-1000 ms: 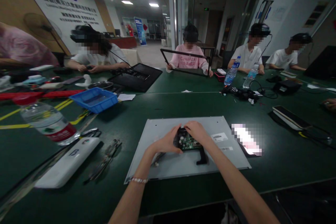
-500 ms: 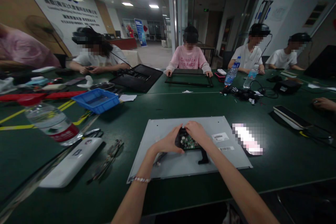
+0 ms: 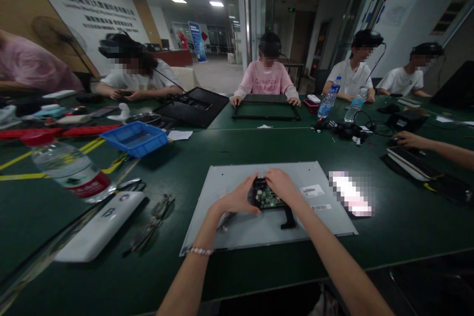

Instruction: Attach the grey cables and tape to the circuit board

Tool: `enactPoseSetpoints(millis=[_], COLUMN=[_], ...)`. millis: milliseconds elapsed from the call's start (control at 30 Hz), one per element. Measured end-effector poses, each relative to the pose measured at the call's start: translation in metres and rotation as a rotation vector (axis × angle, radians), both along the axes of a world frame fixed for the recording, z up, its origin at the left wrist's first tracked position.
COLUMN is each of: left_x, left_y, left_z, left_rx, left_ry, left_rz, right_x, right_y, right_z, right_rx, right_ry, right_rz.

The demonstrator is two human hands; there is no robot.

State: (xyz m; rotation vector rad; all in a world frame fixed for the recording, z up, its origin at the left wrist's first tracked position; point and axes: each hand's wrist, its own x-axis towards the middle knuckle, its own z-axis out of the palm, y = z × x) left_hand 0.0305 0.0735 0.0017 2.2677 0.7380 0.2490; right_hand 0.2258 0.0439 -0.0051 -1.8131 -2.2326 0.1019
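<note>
A green circuit board [image 3: 269, 198] in a black plastic frame lies on the silver back of a flat display panel [image 3: 237, 237]. My left hand [image 3: 240, 198] curves around the board's left side, thumb and fingers gripping the frame's edge. Across its upper right side bends my right hand [image 3: 282, 186], fingers pressed at the top edge and partly hiding the board. A black bracket arm [image 3: 288, 219] sticks out below the right hand. Loose wires [image 3: 224, 223] show beside my left wrist. White labels [image 3: 313, 191] are stuck on the panel's right part.
On the left are a water bottle [image 3: 74, 170], a white power bank [image 3: 101, 227], tangled wires [image 3: 151, 224] and a blue tray [image 3: 135, 138]. A bright, blurred-out phone-like slab [image 3: 350, 192] lies right of the panel. Across the table a person holds a black frame [image 3: 266, 117]; another person's hand [image 3: 411, 139] reaches in from the right.
My hands stay around the board with barely any movement. At the right, another person's hand has reached farther in, toward the dark items. The view has shifted slightly.
</note>
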Motion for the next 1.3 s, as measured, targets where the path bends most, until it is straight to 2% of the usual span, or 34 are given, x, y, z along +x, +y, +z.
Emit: enactPoseSetpoints(millis=[200, 333, 500, 667, 767, 867, 1067, 1300], left_x=[0.000, -0.002, -0.002, -0.002, -0.002, -0.001, -0.002, -0.002], left_y=[0.001, 0.003, 0.002, 0.001, 0.002, 0.002, 0.003, 0.002], left_z=[-0.002, -0.005, -0.002, -0.001, -0.003, -0.004, -0.006, -0.004], left_rx=[0.015, 0.027, 0.003, -0.006, 0.006, 0.003, -0.001, -0.003], left_ry=[0.012, 0.004, 0.003, 0.006, 0.009, 0.009, -0.002, -0.013], left_rz=[-0.001, -0.018, -0.018, -0.016, -0.014, -0.014, -0.015, -0.025], right_x=[0.004, 0.023, 0.071, 0.100, 0.101, 0.097, 0.088, 0.084], right_y=[0.002, -0.010, -0.053, -0.104, -0.120, -0.121, -0.114, -0.117], right_z=[0.005, 0.012, 0.012, -0.009, -0.023, -0.031, -0.032, -0.034], right_rx=[0.009, 0.049, 0.108, 0.097, 0.068, 0.071, 0.153, 0.252], right_ry=[0.047, 0.083, 0.216, 0.307, 0.333, 0.305, 0.191, 0.054], right_rz=[0.037, 0.010, -0.092, -0.198, -0.185, -0.154, -0.116, -0.187])
